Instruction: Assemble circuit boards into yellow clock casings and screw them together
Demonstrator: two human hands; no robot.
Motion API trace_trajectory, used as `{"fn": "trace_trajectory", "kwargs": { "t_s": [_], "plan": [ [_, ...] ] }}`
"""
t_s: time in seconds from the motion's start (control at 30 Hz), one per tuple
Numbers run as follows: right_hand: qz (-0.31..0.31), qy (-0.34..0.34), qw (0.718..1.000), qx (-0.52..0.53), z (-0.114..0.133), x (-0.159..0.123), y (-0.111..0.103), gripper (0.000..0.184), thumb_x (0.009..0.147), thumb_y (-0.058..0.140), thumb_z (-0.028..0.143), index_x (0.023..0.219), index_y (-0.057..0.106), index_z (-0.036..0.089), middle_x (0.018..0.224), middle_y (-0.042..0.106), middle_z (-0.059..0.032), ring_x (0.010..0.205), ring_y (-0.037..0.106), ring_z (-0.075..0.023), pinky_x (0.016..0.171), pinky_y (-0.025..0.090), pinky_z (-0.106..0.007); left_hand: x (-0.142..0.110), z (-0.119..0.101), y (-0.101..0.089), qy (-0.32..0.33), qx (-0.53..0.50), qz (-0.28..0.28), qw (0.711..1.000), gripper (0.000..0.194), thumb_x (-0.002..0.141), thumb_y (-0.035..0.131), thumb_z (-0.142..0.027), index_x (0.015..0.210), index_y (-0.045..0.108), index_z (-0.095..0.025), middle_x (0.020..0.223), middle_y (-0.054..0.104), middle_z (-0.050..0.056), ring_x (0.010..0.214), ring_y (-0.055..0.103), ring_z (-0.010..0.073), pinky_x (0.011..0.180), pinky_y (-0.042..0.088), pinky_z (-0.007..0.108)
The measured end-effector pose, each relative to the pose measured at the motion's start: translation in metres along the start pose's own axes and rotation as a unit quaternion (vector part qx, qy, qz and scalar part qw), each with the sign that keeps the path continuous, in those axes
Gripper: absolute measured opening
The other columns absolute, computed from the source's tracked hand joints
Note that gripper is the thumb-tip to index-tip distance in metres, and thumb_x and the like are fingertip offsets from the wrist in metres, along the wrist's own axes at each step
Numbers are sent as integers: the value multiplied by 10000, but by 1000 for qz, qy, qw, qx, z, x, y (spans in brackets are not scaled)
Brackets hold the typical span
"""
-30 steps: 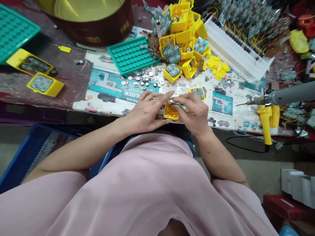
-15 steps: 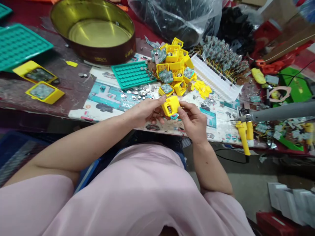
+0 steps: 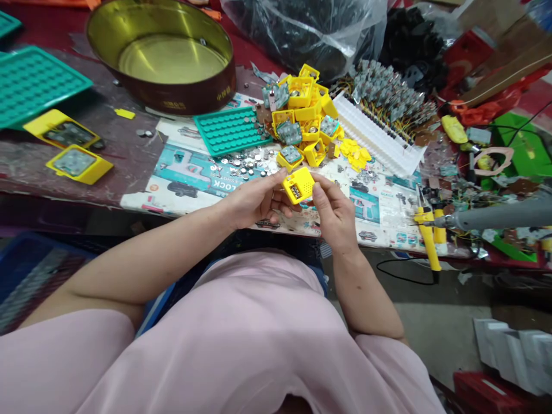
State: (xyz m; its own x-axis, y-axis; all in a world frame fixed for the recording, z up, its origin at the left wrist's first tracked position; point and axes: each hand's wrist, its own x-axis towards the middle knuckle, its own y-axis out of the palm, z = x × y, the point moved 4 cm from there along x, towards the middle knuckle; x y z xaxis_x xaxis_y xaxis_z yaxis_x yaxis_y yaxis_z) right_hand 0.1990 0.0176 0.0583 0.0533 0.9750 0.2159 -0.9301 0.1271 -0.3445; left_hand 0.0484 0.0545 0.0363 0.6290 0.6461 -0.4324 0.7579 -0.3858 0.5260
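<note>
Between my hands, over the printed cardboard, is a small yellow plastic case with a speaker grille of tiny holes and an uncovered battery slot facing up. My left hand pinches its left edge, other fingers curled below. My right hand grips the right edge, thumb on top. Just beyond lies a heap of yellow cases, some with circuit boards in them. Button cells are scattered to the left of the heap, and small yellow covers lie to its right.
A green dimpled tray and a large round tin stand at the back left. White foam holds rows of wired parts. At the right, a soldering iron with a yellow handle rests in a stand beneath a grey bar.
The yellow case has turned in my hands, so its grille and battery slot now face up more fully. My right hand has shifted slightly left.
</note>
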Motion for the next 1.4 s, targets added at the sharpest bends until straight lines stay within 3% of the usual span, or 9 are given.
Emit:
{"fn": "trace_trajectory", "kwargs": {
  "t_s": [0.3, 0.67, 0.87, 1.23, 1.4],
  "plan": [
    [-12, -8, 1000, 3, 3, -3, -3, 372, 920, 576, 504, 1164, 709, 256, 1161, 744, -23, 995, 713, -171, 818, 626, -304, -3, 1, 6, -8, -17, -13, 1000, 567, 846, 554, -714, 827, 672, -159, 685, 691, 73, 524, 600, 131, 391, 383, 194],
    [-11, -29, 999, -11, 0, -14, -9, 377, 937, 559, 487, 1214, 667, 256, 1247, 711, -49, 1072, 705, -182, 878, 627, -330, -8, 2, 14, 86, 83, -10, 993, 641, 687, 677, -769, 809, 640, -141, 783, 683, 65, 595, 597, 120, 419, 386, 184],
    [-12, -36, 999, -3, 3, -16, -10, 351, 934, 577, 464, 1208, 674, 269, 1212, 725, -32, 1053, 710, -174, 884, 621, -326, -11, 2, 16, 95, 95, -6, 991, 674, 641, 688, -798, 791, 620, -145, 790, 679, 65, 593, 601, 114, 423, 401, 175],
    [-10, -19, 999, 34, 3, -17, -10, 393, 882, 645, 494, 1197, 681, 261, 1146, 748, -37, 956, 723, -159, 836, 634, -311, -18, 0, 16, 185, 167, -21, 968, 592, 792, 586, -750, 828, 604, -160, 790, 656, 55, 616, 621, 118, 429, 426, 173],
    [-21, -19, 997, 69, 5, -17, -9, 372, 839, 711, 475, 1140, 719, 257, 1005, 775, -11, 830, 724, -122, 765, 636, -257, -17, 2, 15, 159, 104, -35, 981, 475, 848, 603, -653, 868, 550, -181, 682, 673, 26, 527, 628, 117, 402, 401, 161]
  ]
}}
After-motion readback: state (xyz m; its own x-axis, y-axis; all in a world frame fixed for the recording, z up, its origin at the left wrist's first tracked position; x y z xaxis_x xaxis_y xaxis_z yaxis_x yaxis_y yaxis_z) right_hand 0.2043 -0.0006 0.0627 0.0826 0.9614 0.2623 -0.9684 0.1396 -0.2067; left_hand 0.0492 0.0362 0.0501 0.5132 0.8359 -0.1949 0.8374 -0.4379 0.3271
